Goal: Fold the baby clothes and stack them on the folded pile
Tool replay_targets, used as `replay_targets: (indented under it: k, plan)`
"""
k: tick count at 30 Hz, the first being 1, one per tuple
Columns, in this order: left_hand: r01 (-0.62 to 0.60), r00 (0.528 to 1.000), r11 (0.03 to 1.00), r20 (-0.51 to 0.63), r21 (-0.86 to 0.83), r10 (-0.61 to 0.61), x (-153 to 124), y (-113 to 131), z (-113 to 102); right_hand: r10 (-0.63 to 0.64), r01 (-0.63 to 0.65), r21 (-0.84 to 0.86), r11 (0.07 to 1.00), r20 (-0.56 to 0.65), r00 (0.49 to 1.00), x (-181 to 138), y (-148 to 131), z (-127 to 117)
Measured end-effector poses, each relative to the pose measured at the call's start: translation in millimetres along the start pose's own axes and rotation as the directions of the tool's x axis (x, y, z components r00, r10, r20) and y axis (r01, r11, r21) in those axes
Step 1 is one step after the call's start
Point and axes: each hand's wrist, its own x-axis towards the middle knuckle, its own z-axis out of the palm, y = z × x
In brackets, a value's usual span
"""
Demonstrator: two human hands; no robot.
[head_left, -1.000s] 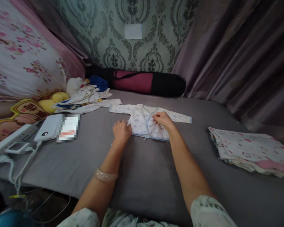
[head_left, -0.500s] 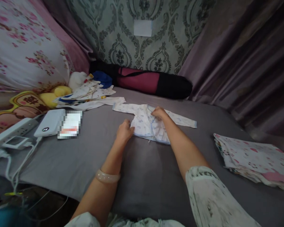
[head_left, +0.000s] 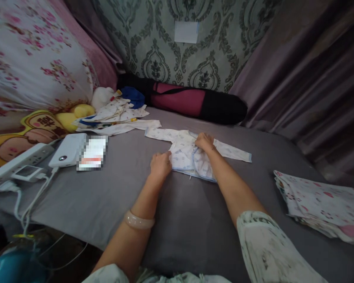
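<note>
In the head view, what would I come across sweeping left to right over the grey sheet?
Power strip → white power bank → small printed shirt → folded stack of printed cloth.

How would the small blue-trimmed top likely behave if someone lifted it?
The top is probably floppy, since it bunches by the right hand. It looks light, being small and seemingly thin, though thickness is hard to judge. Its sleeves would likely dangle, as they lie loosely spread on the grey sheet.
</note>
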Motion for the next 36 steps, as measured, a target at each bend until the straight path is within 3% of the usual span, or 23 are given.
replay_targets:
  k: [3,5,7,10,14,17,20,28,33,36]
  plan:
    - [-0.015,1.000,0.998,-0.003,0.066,0.015,-2.2,0.0,-0.8,-0.006,0.006,0.018,1.000,0.000,1.000,-4.1,-0.4,4.3]
    - [-0.024,0.999,0.995,-0.026,0.098,0.027,-3.7,0.1,-1.9,-0.026,0.020,0.119,0.993,0.042,0.999,-0.7,6.7,4.3]
    - [-0.033,0.996,0.994,-0.079,0.103,0.042,-4.8,2.3,-3.1,-0.056,0.038,0.240,0.970,0.066,0.996,5.7,21.3,2.0]
    - [-0.087,0.980,0.996,-0.176,0.015,0.088,-5.1,13.1,-3.3,-0.094,0.091,0.332,0.939,-0.007,0.996,11.5,49.5,-2.4]
    - [-0.168,0.974,0.978,-0.174,-0.122,0.146,-2.5,38.3,4.6,-0.221,0.217,0.320,0.922,-0.027,0.975,2.6,70.3,-3.1]
    - [-0.180,0.980,0.972,-0.116,-0.151,0.163,1.4,53.6,15.9,-0.318,0.311,0.238,0.920,-0.010,0.948,-7.9,67.4,-0.5]
    - [-0.158,0.986,0.973,-0.082,-0.169,0.146,5.8,60.1,25.0,-0.335,0.330,0.147,0.933,0.007,0.942,-13.4,60.7,0.5]
    - [-0.061,0.997,0.960,0.023,-0.272,0.070,12.7,60.5,26.6,-0.255,0.250,0.117,0.961,0.025,0.967,-17.6,55.2,-3.6]
    - [-0.034,0.999,0.971,-0.047,-0.235,0.024,10.9,58.9,28.3,-0.010,0.040,0.204,0.978,-0.145,0.989,-28.6,39.2,10.3]
    - [-0.071,0.996,0.983,-0.068,-0.171,0.060,8.1,58.2,29.5,0.054,-0.010,0.209,0.978,-0.203,0.978,-37.3,25.6,22.7]
